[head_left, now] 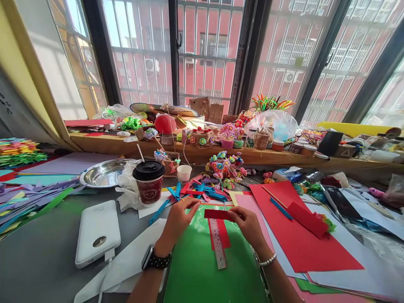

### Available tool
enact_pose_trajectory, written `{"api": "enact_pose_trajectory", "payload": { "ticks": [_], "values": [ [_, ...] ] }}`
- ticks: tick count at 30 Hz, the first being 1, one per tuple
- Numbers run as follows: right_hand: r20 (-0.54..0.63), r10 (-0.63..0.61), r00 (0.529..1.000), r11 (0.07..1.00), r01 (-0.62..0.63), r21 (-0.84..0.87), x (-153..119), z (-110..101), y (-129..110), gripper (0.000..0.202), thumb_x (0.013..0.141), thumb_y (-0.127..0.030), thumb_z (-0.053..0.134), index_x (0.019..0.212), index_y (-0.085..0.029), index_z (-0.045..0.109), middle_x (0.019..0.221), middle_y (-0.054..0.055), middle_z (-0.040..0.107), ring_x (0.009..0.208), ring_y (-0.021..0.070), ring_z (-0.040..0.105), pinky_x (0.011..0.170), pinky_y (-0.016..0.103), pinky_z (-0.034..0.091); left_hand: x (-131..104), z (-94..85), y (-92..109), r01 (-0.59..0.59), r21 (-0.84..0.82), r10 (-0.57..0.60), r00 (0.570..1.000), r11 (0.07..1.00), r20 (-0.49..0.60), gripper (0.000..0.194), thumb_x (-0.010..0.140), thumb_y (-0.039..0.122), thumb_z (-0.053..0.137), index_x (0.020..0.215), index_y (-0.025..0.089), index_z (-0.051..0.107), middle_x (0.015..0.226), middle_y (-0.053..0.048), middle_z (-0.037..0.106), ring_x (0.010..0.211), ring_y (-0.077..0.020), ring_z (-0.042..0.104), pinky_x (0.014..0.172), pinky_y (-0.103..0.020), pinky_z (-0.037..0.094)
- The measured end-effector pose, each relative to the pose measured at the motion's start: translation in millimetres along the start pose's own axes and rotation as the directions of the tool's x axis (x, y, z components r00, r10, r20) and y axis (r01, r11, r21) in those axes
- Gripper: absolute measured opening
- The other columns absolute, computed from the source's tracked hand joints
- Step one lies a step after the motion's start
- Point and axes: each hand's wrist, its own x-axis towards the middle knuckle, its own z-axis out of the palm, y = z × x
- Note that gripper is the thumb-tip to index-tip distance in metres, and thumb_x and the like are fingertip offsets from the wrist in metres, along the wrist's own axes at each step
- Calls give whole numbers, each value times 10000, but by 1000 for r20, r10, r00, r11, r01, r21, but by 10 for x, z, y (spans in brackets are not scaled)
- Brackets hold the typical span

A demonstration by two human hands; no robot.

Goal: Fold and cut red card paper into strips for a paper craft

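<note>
In the middle of the head view, my right hand pinches the right end of a dark red paper strip, level above a green board. My left hand, wearing a watch, is just left of the strip's free end and apart from it. Its thumb and fingertips come together in a pinch; whether anything small is between them is hidden. Below the strip, a patterned ruler lies over a piece of red paper on the board. Folded blue and red paper strips are heaped beyond my hands.
A lidded drink cup, a metal bowl and a white power bank with a cable stand left. Red card sheets lie right, with a wooden stick on top. A paper cup and yarn flowers are behind, before a crowded windowsill.
</note>
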Motion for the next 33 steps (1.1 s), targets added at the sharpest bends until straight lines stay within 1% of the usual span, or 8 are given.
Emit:
{"api": "enact_pose_trajectory", "payload": {
  "ticks": [3,5,8,11,20,26,30,33],
  "values": [
    [83,-15,996,999,11,47,-33,65,-56,263,730,-395,503,712,-165,629,664,48,641,613,175,582,554,253,463,-45,149,116,-46,-28,49,992,999,117,229,740,332,475,876,215,617,903,-28,638,837,-165,559,749,-265,419],
    [123,-24,992,998,17,57,-51,98,-83,246,736,-377,500,729,-170,631,686,48,646,632,177,588,573,257,467,-69,222,158,-45,-51,55,975,998,217,220,746,326,469,844,213,631,822,-21,656,745,-152,576,677,-243,430],
    [155,-33,987,999,27,42,-52,102,-85,233,743,-356,494,744,-171,635,712,49,650,652,175,590,584,251,461,-75,258,153,8,-63,12,954,998,298,244,753,331,450,771,185,645,663,-16,655,601,-138,574,579,-222,421],
    [114,-26,993,1000,26,-3,-31,73,-55,230,739,-349,497,728,-167,638,691,47,650,631,171,585,557,241,448,-56,242,108,77,-86,-43,940,993,338,287,748,360,438,747,162,645,647,-23,650,547,-133,573,547,-217,413],
    [65,38,997,999,-38,-7,-18,64,-22,282,730,-398,489,698,-157,632,625,42,629,568,162,562,509,232,433,-42,240,93,113,-87,-74,931,990,359,296,753,360,422,771,166,644,666,-20,655,559,-138,573,542,-225,422],
    [46,54,997,998,-53,-17,-21,70,-9,290,725,-409,493,692,-155,630,597,32,614,533,149,543,478,225,422,-82,249,125,-70,112,43,972,991,231,256,710,335,520,937,254,606,914,-20,633,838,-193,555,719,-295,422],
    [50,40,998,999,-39,-24,-32,71,-52,276,728,-390,496,690,-152,630,618,37,624,550,150,542,489,221,411,-106,255,177,-235,175,189,951,956,245,325,678,306,575,1001,270,575,914,-29,605,860,-195,530,754,-313,415],
    [70,43,997,999,-43,1,-37,67,-87,278,739,-387,481,717,-155,633,635,34,627,556,146,542,502,220,412,-114,263,199,-238,183,183,945,954,273,337,684,254,569,1020,268,562,905,-30,596,848,-193,530,737,-313,425]
  ]
}}
